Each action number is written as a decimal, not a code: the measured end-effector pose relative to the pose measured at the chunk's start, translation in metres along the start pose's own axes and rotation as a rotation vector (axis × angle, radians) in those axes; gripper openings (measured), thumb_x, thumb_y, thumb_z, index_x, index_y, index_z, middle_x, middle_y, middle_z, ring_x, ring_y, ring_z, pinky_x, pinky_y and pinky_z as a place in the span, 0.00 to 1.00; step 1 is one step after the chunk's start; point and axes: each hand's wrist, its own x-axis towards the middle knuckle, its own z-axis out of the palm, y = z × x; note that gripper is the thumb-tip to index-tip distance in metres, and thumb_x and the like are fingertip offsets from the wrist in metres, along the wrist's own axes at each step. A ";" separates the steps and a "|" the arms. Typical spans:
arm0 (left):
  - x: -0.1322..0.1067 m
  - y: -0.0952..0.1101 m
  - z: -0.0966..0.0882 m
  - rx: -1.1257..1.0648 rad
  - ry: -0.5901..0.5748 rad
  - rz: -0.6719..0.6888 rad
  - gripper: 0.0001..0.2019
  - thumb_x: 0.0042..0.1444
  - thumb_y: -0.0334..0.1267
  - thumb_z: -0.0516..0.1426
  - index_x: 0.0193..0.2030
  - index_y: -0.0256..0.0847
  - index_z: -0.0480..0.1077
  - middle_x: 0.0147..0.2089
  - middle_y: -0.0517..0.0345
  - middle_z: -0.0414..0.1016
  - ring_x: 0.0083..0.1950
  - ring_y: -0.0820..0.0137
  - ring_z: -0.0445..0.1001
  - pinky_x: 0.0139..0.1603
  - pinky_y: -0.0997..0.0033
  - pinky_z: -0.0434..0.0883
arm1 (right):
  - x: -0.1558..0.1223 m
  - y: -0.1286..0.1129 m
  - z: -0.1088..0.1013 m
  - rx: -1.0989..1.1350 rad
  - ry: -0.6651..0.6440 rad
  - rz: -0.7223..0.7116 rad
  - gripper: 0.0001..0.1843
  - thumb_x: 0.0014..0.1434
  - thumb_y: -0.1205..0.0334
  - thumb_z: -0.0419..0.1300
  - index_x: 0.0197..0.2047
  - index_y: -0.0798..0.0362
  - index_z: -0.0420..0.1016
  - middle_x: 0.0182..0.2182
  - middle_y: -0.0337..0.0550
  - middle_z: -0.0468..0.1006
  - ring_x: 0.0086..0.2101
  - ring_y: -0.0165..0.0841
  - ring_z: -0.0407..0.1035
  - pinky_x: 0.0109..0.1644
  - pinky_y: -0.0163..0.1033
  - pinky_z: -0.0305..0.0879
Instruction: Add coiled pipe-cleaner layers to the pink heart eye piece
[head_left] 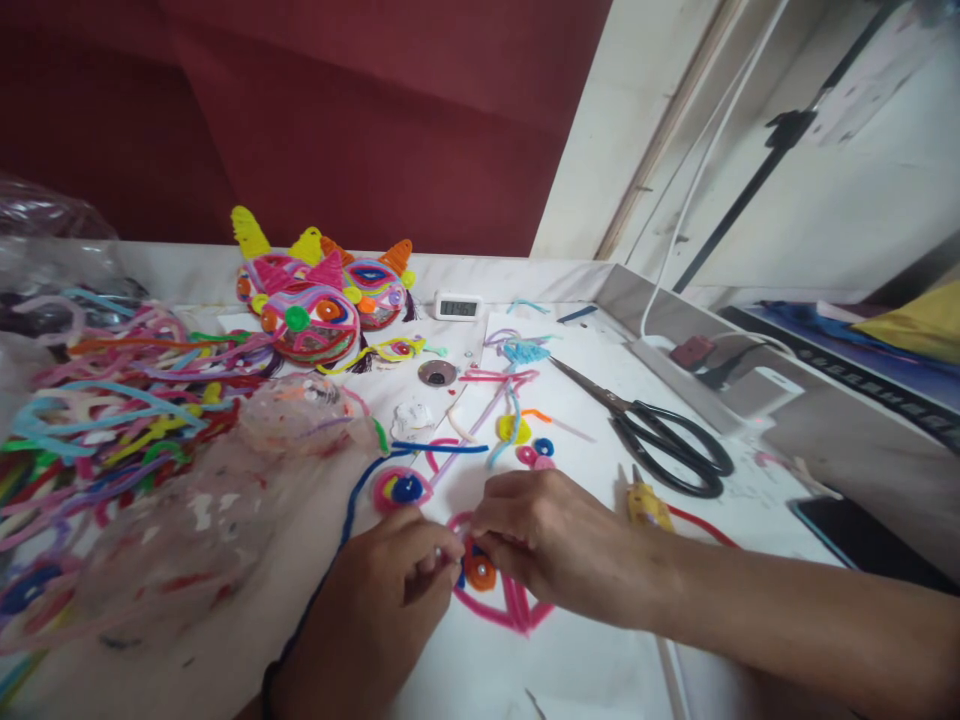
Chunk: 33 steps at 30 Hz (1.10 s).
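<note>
Both my hands are pinched closed over a pink pipe-cleaner outline lying on the white table. My left hand grips a short bit of blue pipe cleaner at its fingertips. From the right, my right hand pinches at the blue edge beside an orange coil, which has a white bead at its centre. The fingers partly cover this spot. Just above my left hand lies a pink, yellow and blue coil. A long dark-blue pipe cleaner runs past it and under my left wrist.
Loose pipe cleaners and plastic bags heap up on the left. Several finished colourful masks stand at the back beside a small digital clock. Black-handled scissors, a yellow-handled tool and a phone lie right.
</note>
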 end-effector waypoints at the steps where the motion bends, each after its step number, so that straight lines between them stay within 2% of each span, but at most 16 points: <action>1: 0.000 0.001 0.000 0.002 0.003 0.006 0.09 0.53 0.32 0.50 0.28 0.43 0.71 0.28 0.63 0.67 0.27 0.75 0.65 0.28 0.78 0.60 | 0.000 0.000 0.000 -0.019 -0.003 -0.007 0.08 0.55 0.78 0.58 0.28 0.58 0.73 0.26 0.40 0.71 0.28 0.30 0.65 0.31 0.32 0.58; 14: -0.002 0.001 0.001 0.056 -0.008 -0.010 0.08 0.54 0.34 0.51 0.30 0.44 0.70 0.28 0.64 0.67 0.29 0.74 0.67 0.30 0.75 0.61 | -0.003 -0.003 0.002 -0.122 -0.040 -0.033 0.05 0.58 0.73 0.60 0.31 0.58 0.74 0.27 0.41 0.70 0.28 0.31 0.64 0.29 0.35 0.55; 24: -0.003 0.000 0.004 0.117 -0.022 -0.020 0.08 0.54 0.33 0.49 0.29 0.44 0.69 0.28 0.63 0.67 0.29 0.73 0.67 0.31 0.73 0.60 | -0.003 -0.004 0.001 -0.165 -0.095 -0.053 0.06 0.59 0.72 0.58 0.38 0.57 0.76 0.31 0.42 0.72 0.32 0.33 0.65 0.32 0.37 0.56; 33: -0.004 -0.001 0.006 0.142 -0.030 0.001 0.09 0.56 0.33 0.49 0.31 0.44 0.69 0.31 0.61 0.70 0.31 0.72 0.69 0.31 0.73 0.61 | -0.004 -0.006 -0.001 -0.171 -0.107 -0.044 0.05 0.58 0.73 0.59 0.37 0.57 0.75 0.31 0.43 0.72 0.32 0.34 0.65 0.31 0.37 0.56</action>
